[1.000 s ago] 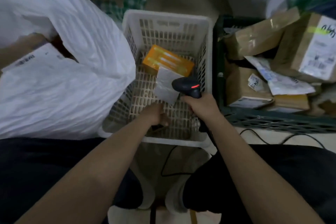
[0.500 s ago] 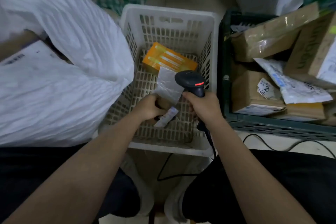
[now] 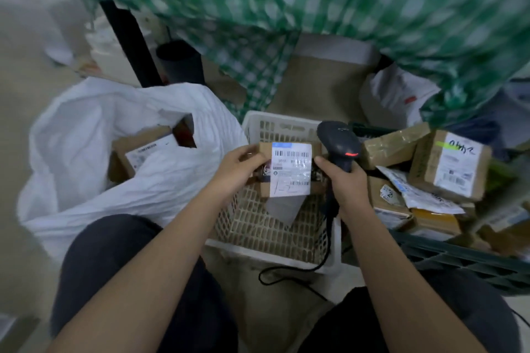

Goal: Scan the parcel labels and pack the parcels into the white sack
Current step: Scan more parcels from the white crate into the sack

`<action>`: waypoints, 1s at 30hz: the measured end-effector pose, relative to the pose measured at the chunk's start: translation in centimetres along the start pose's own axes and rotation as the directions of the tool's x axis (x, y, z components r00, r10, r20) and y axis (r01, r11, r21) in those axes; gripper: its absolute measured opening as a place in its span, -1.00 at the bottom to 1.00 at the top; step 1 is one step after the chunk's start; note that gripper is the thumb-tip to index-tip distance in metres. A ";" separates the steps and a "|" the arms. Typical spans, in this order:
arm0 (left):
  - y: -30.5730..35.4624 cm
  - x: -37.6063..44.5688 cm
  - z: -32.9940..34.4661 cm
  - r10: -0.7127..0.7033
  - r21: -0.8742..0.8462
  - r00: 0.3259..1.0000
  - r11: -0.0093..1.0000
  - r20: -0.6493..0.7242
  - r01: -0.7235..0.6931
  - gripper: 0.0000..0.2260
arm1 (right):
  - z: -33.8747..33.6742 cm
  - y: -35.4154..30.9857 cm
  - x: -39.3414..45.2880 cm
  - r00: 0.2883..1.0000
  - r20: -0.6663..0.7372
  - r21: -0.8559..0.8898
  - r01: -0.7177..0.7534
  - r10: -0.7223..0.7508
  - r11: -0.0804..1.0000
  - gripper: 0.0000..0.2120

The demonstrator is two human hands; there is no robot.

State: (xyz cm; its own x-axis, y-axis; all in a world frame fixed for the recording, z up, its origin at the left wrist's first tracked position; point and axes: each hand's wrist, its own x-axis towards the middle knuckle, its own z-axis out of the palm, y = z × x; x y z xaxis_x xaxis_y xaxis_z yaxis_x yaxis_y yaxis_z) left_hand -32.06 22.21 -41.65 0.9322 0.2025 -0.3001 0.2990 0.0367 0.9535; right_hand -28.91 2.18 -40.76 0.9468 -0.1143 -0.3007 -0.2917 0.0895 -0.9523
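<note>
Floor-level sorting spot under green checked cloth [image 3: 329, 8]; labelled parcel [image 3: 289, 169] held up over white basket [image 3: 266, 226].
L hand [image 3: 238, 169] grips parcel's left edge, R hand [image 3: 344, 183] clenched on scanner [image 3: 338, 143] handle, thumb touching parcel's right side. White sack [image 3: 94, 169] at 9 o'clock w/ box inside; dark crate [image 3: 459, 261] of parcels at 3 o'clock.

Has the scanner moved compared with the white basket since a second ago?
Yes. The scanner has risen from low inside the white basket toward its far rim, beside the parcel.
</note>
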 end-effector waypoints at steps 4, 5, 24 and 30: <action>2.8 -2.5 -1.6 0.064 -0.014 0.998 0.998 -0.030 -0.064 -0.69 | 1.1 -2.7 -2.3 0.994 0.022 -0.066 0.111 -0.110 0.992 -0.85; 3.3 -3.0 -1.9 0.090 0.005 0.995 0.996 -0.050 -0.090 -0.68 | 1.4 -3.3 -2.8 0.988 0.021 -0.106 0.152 -0.150 0.983 -0.89; 6.4 -4.9 -5.9 0.211 -0.038 0.930 0.972 -0.302 -0.233 -0.61 | 1.3 -4.9 -9.6 0.945 0.297 -0.359 0.244 -0.137 0.901 -0.80; 6.6 -5.3 -6.8 0.232 -0.023 0.918 0.967 -0.322 -0.252 -0.63 | 2.3 -4.7 -9.5 0.938 0.322 -0.339 0.244 -0.132 0.909 -0.80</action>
State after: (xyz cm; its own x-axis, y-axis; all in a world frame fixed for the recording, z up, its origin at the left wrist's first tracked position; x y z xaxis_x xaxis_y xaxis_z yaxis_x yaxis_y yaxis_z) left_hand -36.41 27.99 -33.58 0.8593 0.5094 -0.0460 0.0493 0.0070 0.9988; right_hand -36.26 5.13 -33.26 0.9699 0.1993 -0.1399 -0.0800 -0.2815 -0.9562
